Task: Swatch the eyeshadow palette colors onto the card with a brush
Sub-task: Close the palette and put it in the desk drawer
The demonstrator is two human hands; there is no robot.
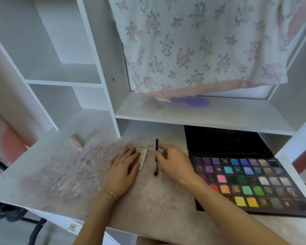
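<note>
A small pale card (143,157) lies on the stained desk top, and my left hand (124,167) rests flat on it with straight fingers, covering its left part. Just right of the card lies a thin black brush (156,157), its bristle end toward me. My right hand (173,161) hovers at the brush with loosely curled fingers; the thumb and fingertips sit beside the handle, and I cannot see a firm grip. A large open eyeshadow palette (251,181) with several rows of bright and dark pans sits to the right, its black lid propped up behind.
A white shelf unit (102,82) rises behind the desk, with a floral cloth (198,41) hanging over its upper part. A purple hairbrush (193,102) lies on the shelf. A pink clip (76,142) lies at the left. The desk's front edge (48,213) is near me.
</note>
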